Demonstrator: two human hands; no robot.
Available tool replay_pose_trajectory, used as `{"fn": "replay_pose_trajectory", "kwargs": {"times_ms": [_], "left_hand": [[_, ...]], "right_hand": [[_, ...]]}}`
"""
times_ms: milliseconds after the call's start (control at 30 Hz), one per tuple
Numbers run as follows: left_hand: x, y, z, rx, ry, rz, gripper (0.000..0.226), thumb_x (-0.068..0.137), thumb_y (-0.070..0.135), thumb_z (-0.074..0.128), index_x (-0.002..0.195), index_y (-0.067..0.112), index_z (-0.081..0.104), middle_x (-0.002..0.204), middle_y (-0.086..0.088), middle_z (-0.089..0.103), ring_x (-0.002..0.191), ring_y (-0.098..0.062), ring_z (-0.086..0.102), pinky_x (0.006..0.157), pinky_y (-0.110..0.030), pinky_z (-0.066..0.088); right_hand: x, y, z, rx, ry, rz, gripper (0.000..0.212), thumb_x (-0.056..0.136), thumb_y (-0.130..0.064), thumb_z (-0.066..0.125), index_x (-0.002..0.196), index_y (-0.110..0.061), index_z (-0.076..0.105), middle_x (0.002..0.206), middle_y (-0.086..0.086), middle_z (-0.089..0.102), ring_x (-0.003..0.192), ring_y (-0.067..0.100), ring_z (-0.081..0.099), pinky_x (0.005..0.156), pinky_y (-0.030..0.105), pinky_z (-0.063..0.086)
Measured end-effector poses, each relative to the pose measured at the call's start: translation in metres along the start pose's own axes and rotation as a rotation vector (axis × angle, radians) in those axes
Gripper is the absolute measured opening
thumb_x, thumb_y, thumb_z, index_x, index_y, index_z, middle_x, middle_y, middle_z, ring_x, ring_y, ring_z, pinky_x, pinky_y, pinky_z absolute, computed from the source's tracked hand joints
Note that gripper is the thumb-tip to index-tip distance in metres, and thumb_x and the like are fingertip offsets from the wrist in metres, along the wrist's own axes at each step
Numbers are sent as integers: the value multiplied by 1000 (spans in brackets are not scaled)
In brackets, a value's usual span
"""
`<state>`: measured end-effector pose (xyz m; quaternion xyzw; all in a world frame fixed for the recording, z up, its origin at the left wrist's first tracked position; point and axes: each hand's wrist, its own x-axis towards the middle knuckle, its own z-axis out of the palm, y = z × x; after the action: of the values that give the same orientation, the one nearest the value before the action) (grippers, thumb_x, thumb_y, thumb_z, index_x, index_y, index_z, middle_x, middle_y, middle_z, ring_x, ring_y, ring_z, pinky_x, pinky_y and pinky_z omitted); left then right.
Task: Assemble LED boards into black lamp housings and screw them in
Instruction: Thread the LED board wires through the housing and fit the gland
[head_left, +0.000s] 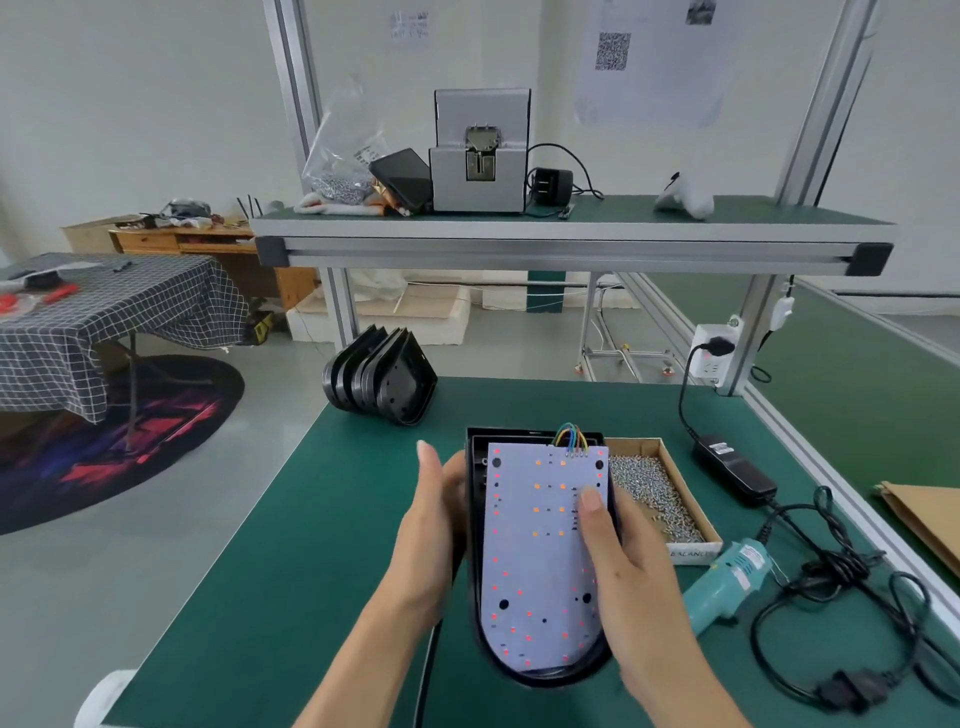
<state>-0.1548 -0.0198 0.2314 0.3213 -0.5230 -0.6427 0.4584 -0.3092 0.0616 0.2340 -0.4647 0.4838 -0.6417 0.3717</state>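
Housing: a black plastic lamp housing with a rounded near end (475, 571) is held just above the green-matted desk (311, 519), near the middle of its near edge, flat end pointing away.
Board: a pale, white-faced LED board with rows of red and orange diodes (535, 561) is laid in the housing; whether it is fully seated cannot be told.
Left hand: the left hand (428, 540) is cupped against the housing's left wall, fingers fairly straight; judged to be steadying the shell.
Right hand: the right hand (631, 577) is wrapped round the housing's right wall, thumb pressed flat on the board's right side; judged to be pushing the board down into place.
Wires: a short loop of coloured wires (570, 435) is seen at the board's far edge.
Board look: dark screw holes are seen near its corners, all unfilled.
Screws: an open cardboard box of silver screws (655, 496) is kept just right of the housing, within reach.
Driver: a teal electric screwdriver (727, 582) is laid near the desk's right edge, untouched.
Spare housings: a stack of black housings (379, 382) is stood at the far left corner.
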Motion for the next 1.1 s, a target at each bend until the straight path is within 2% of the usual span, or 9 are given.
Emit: {"fn": "replay_pose_trajectory", "kwargs": {"times_ms": [67, 133, 200, 333, 600, 667, 800, 900, 1100], "left_hand": [[0, -1, -3, 48, 4, -28, 58, 88, 76, 50, 97, 26, 77, 108, 0, 74, 97, -21, 66, 97, -48, 55], [-3, -3, -3, 121, -31, 14, 27, 74, 54, 65, 75, 29, 76, 75, 10, 69, 66, -10, 59, 63, -25, 53], [-6, -4, 0, 132, -62, 41, 18, 68, 46, 63, 71, 37, 78, 66, 16, 68, 57, 0, 57, 56, -17, 49], [-4, 2, 2, 119, 1, 21, 15, 54, 49, 65, 57, 35, 70, 61, 16, 62, 59, -9, 51, 58, -23, 48], [-9, 3, 0, 327, -40, 85, 20, 62, 46, 58, 60, 29, 67, 54, 24, 58, 49, 9, 49, 53, -7, 41], [-9, 0, -9, 386, -29, 138, 16, 74, 40, 61, 76, 36, 76, 79, 22, 71, 73, 8, 62, 72, -16, 50], [-18, 8, -14, 225, 125, 306, 55, 105, 63, 34, 127, 29, 71, 132, -1, 71, 130, -22, 61, 109, -45, 42], [-28, 19, -6, 242, 83, 321, 56, 99, 69, 50, 131, 27, 67, 124, -4, 73, 120, -28, 65, 101, -45, 52], [-31, 30, 6, 333, 178, 271, 14, 90, 35, 68, 103, 38, 69, 101, 4, 78, 91, -20, 76, 77, -35, 64]], "right_hand": [[1, -5, 1, 51, 5, -9, 43, 89, -64, 60, 117, -34, 72, 115, -3, 78, 108, 17, 74, 86, 30, 59], [1, -13, 1, 62, -12, -42, 38, 89, -61, 64, 114, -34, 74, 113, -2, 79, 105, 17, 75, 82, 28, 60], [-1, -20, 0, 48, -21, -70, 30, 88, -54, 71, 111, -35, 75, 109, -2, 80, 100, 17, 77, 77, 23, 60], [-8, -26, 1, 28, -22, -101, 17, 88, -35, 79, 103, -40, 77, 102, -3, 81, 91, 16, 78, 72, 22, 60], [-8, -21, -2, -53, -7, -79, 18, 89, -36, 73, 104, -45, 75, 102, -9, 80, 93, 11, 77, 74, 18, 57], [-6, -21, -5, -145, -35, -88, 18, 96, -36, 73, 107, -49, 72, 104, -15, 79, 94, 5, 75, 75, 14, 54], [-4, -21, -6, -217, -39, -101, 20, 96, -42, 69, 111, -55, 68, 107, -21, 77, 97, 1, 73, 76, 12, 52], [-3, -19, -3, -236, -51, -105, 26, 99, -32, 71, 111, -54, 68, 106, -20, 77, 97, 2, 73, 76, 12, 52], [-4, -15, -2, -296, -52, -113, 22, 100, -23, 69, 117, -36, 71, 106, -20, 77, 96, 0, 72, 74, 8, 50]]}}
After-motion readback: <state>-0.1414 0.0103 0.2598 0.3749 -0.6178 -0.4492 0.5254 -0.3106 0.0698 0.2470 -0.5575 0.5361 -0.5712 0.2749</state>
